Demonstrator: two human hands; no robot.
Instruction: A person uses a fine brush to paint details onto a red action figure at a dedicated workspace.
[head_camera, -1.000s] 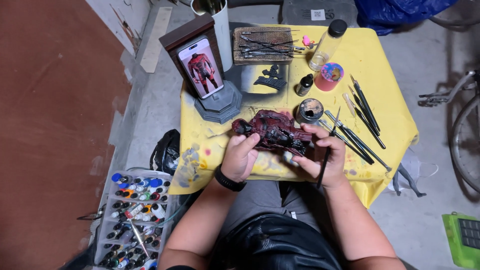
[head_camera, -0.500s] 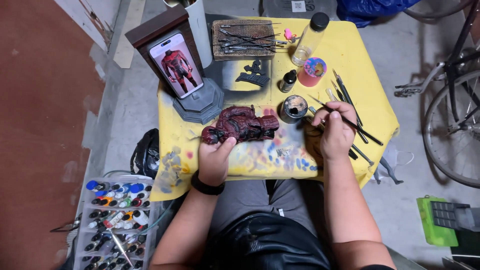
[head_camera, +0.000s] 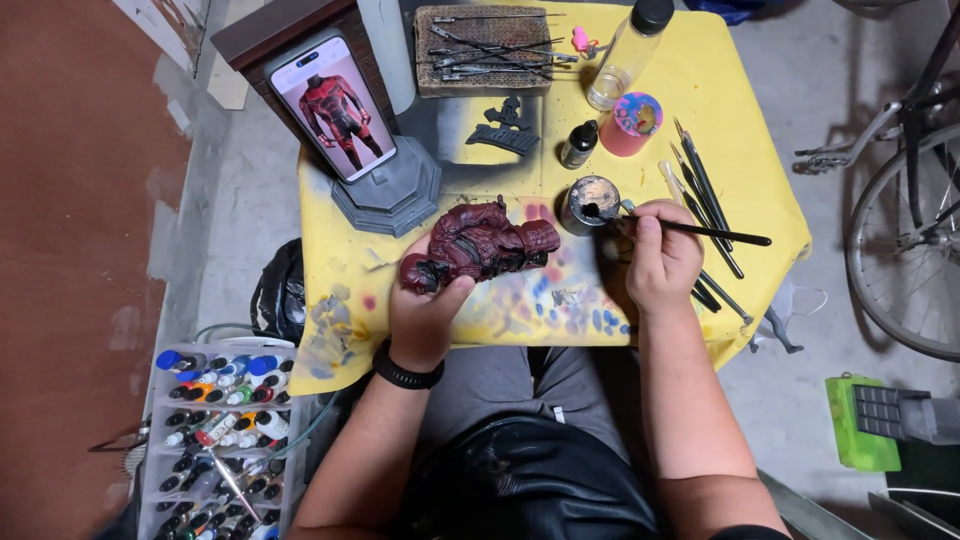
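Right fingers: I see my right hand (head_camera: 660, 262) pinched closed on a thin black paintbrush (head_camera: 700, 231), thumb on top, handle running out toward 3 o'clock.
Brush tip: it sits at the mouth of a small round paint pot (head_camera: 590, 201), at 9 o'clock from my right hand; I cannot tell whether the bristles touch the paint.
Left fingers: my left hand (head_camera: 428, 305) is curled closed under a dark red figure torso (head_camera: 480, 245), gripping it from below near its darker end.
Figure torso: it lies roughly level above the yellow desk (head_camera: 745, 150), near the middle, its far end pointing toward the paint pot at 3 o'clock, just short of it.
Left wrist: a black wristband (head_camera: 405, 370) sits at 6 o'clock from the hand.
Desk near edge: paint smears (head_camera: 560, 300) in many colours cover the cloth between my two hands.
Spare brushes: a fan of brushes (head_camera: 705, 195) lies at 1 o'clock from my right hand.
Further out: a pink cup (head_camera: 632, 122) and a clear bottle (head_camera: 625, 55) stand at 12 o'clock from the pot.
Phone: a phone (head_camera: 333, 108) showing a red suited figure leans on a grey stand (head_camera: 390, 195), at 11 o'clock from the torso.
Floor: a rack of paint bottles (head_camera: 215, 440) sits at 7 o'clock, beside my left arm.
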